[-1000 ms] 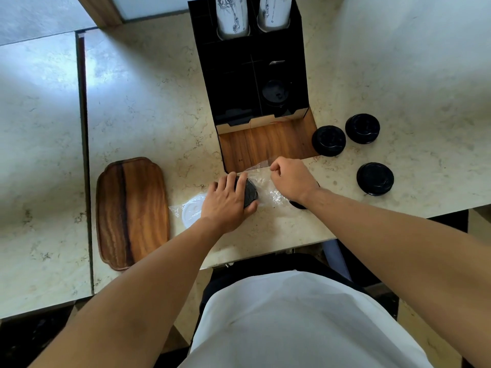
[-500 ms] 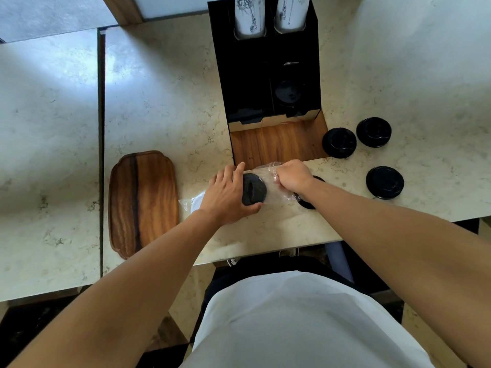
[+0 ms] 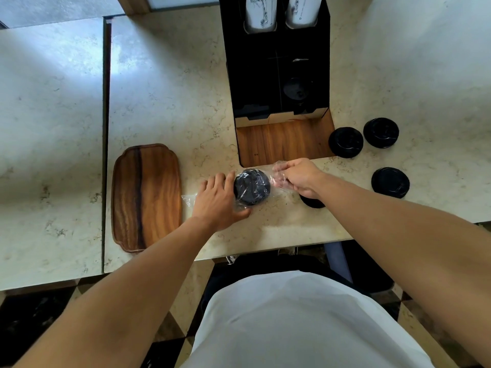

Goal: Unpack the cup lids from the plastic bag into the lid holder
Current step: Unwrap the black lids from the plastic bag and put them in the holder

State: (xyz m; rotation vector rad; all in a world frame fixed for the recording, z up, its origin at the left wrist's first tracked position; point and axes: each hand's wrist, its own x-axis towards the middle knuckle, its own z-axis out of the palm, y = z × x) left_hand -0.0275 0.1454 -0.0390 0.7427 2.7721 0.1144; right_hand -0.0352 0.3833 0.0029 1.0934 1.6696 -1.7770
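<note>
A clear plastic bag lies on the marble counter with a stack of black cup lids inside it. My left hand grips the bag around the left side of that stack. My right hand pinches the bag's crumpled open end just right of the lids. The black lid holder with a wooden base stands right behind, one black lid sitting in its right slot. Three loose stacks of black lids rest to the right; another lid is partly hidden under my right wrist.
A wooden tray lies left of my left hand. Two white printed paper cup stacks stand in the top of the holder. The counter's front edge runs just below my forearms, and a seam splits the counter at the left.
My left hand has slid back off the lids, so the black stack inside the bag shows fully. My right hand has gathered the bag's open end. The view has shifted slightly.
</note>
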